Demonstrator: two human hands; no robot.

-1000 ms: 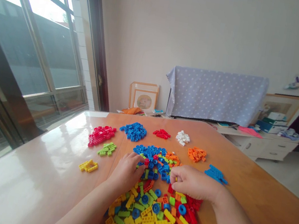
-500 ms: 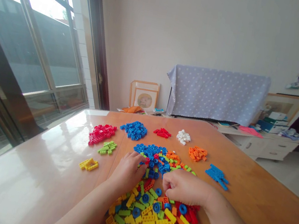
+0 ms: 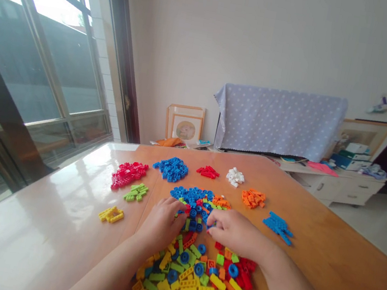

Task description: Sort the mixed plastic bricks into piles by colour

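A mixed heap of toy building bricks [image 3: 187, 284] in yellow, green, red, orange and blue lies before me, with round blue wheel pieces among them. My left hand [image 3: 164, 220] rests at the heap's left edge, fingers curled, a red brick [image 3: 187, 209] by their tips. What it grips is hidden. Over the heap's right side is my right hand [image 3: 233, 228], thumb and fingers drawn together at blue pieces. Anything in that pinch is too small to name. Blue bricks [image 3: 190, 194] cover the heap's far end.
Sorted piles ring the heap on the wooden table [image 3: 332, 249]: crimson [image 3: 130, 175], green [image 3: 136, 192], yellow [image 3: 111, 214], blue [image 3: 171, 168], red [image 3: 208, 171], white [image 3: 235, 177], orange [image 3: 253, 198] and long blue pieces [image 3: 278, 226]. A low cabinet [image 3: 350, 188] stands beyond.
My right hand has shifted slightly left and away from me over the heap, and its fingers have changed pose. My left hand stays nearly in place. The view has tilted a little.
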